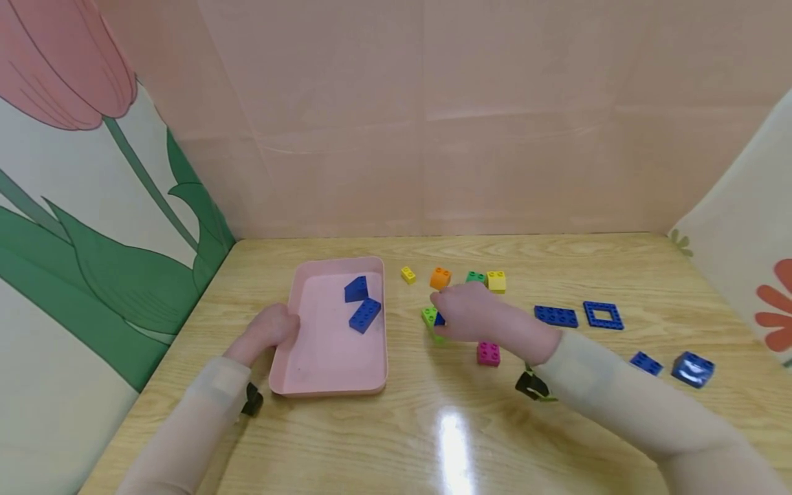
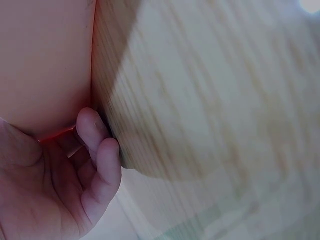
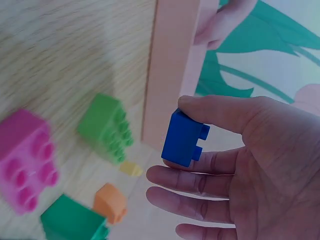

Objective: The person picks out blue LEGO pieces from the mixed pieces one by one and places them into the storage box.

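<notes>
My left hand (image 1: pixel 268 330) grips the left wall of a shallow pink tray (image 1: pixel 328 386); in the left wrist view its fingers (image 2: pixel 107 167) curl at the tray's underside. Inside the tray lie a blue sloped brick (image 1: pixel 355 289) and a blue studded brick (image 1: pixel 365 315). Right of the tray, my right hand (image 1: pixel 473 313) pinches a small blue brick (image 3: pixel 182 138) between thumb and forefinger, the other fingers loosely extended. The brick is held above the table, its studs toward the palm. In the head view the hand hides most of it and part of a light green brick (image 1: pixel 430 316).
Behind the right hand are yellow (image 1: pixel 496 282), orange (image 1: pixel 440 278) and green bricks (image 1: pixel 475 276), plus a small yellow one (image 1: pixel 408 275). A magenta brick (image 1: pixel 488 354) lies nearer. Several blue pieces, including a square frame (image 1: pixel 603 315), spread to the right. A wall covering (image 1: pixel 421 172) borders the wooden table.
</notes>
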Demonstrator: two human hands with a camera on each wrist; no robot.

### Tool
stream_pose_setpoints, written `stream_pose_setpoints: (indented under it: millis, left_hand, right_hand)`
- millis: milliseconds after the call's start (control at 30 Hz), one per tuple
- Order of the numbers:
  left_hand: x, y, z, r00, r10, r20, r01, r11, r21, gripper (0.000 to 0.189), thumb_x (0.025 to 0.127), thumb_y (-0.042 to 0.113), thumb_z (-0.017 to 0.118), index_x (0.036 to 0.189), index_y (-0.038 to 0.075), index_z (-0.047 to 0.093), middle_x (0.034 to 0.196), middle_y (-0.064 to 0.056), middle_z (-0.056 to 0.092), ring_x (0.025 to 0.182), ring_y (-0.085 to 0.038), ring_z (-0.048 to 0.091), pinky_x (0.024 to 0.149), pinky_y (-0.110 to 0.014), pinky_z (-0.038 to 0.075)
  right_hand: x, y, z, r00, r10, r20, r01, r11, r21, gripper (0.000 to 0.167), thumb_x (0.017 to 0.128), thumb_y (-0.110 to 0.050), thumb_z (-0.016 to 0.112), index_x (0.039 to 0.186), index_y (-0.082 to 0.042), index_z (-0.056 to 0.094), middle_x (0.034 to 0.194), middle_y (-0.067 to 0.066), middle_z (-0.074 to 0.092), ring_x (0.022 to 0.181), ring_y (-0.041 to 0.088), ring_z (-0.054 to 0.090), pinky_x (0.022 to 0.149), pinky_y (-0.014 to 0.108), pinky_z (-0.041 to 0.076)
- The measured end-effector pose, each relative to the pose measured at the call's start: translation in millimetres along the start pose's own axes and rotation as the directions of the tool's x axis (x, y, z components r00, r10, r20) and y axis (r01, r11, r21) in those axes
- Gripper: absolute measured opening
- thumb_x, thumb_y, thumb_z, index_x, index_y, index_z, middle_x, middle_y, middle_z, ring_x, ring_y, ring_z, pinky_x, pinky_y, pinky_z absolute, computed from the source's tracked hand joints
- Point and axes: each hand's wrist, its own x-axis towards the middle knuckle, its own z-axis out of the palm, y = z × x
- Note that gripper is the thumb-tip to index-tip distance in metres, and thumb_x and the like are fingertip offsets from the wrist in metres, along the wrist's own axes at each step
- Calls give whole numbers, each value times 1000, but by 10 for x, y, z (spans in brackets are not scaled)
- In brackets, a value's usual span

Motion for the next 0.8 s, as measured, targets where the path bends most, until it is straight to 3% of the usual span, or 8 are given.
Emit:
stream_pose_setpoints:
  millis: [433, 567, 800]
  left_hand:
    - [78, -26, 22, 1000, -21, 5, 21, 1000, 16, 28, 94, 20, 38, 89, 1, 57, 75, -12, 55, 58, -21, 53, 49, -28, 40]
    - [63, -19, 16, 1000, -14, 0, 14, 1000, 12, 28, 94, 20, 38, 89, 0, 57, 75, -12, 55, 57, -21, 53, 48, -28, 40]
    - [41, -23, 10, 1000, -18, 8, 19, 1000, -11, 27, 93, 19, 39, 90, 0, 57, 75, -12, 55, 57, -21, 53, 48, -28, 41]
  right_hand:
    - [235, -373, -295, 999, 6, 37, -5, 1000, -27, 46, 88, -47, 67, 113, -8, 62, 91, 1, 62, 71, 14, 55, 57, 28, 47]
    - [330, -465, -303, 1000, -23, 9, 24, 998, -53, 47, 88, -48, 67, 114, -9, 62, 91, 0, 63, 72, 13, 56, 58, 28, 47]
    - [459, -686, -282, 997, -84, -3, 83, 996, -41, 53, 89, -44, 67, 127, -8, 60, 107, 4, 67, 82, 13, 60, 69, 27, 50]
